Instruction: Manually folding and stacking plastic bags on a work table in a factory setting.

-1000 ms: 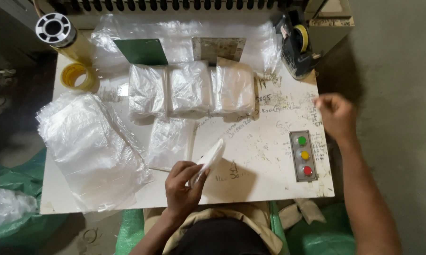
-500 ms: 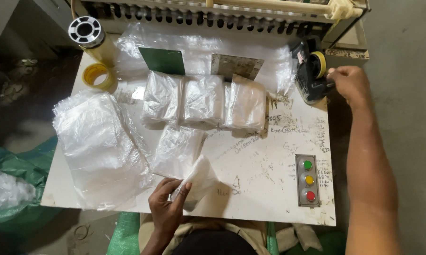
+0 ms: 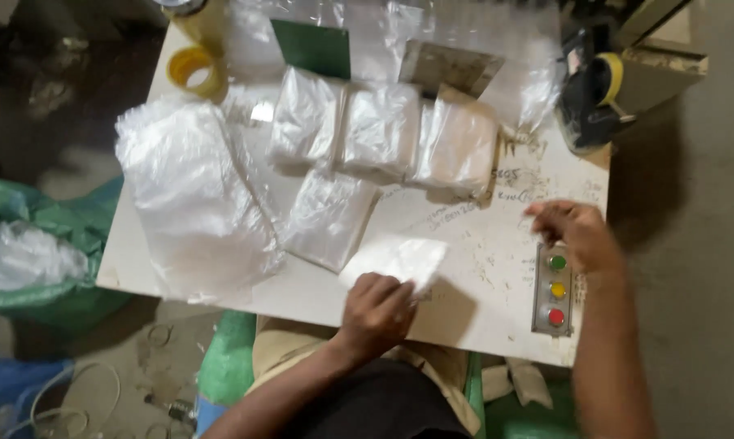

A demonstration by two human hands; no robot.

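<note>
My left hand [image 3: 376,310] grips a small white folded packet [image 3: 399,258] at the front edge of the white table [image 3: 481,268]. My right hand [image 3: 574,233] hovers above the table just left of a grey button box [image 3: 554,289] with green, yellow and red buttons; its fingers are pinched, and whether they hold anything is too blurred to tell. A flat clear plastic bag [image 3: 328,218] lies beside the packet. Three filled clear bags [image 3: 383,134] sit in a row behind it.
A loose pile of clear plastic bags [image 3: 192,191] covers the table's left side. A yellow tape roll [image 3: 193,69] is at the back left, a black tape dispenser [image 3: 590,89] at the back right, a green card [image 3: 311,47] behind. Green sacks [image 3: 33,260] lie on the floor.
My right hand has come back from the tape dispenser to the table near the button box. The left hand has kept its hold on the white packet, now lying flatter.
</note>
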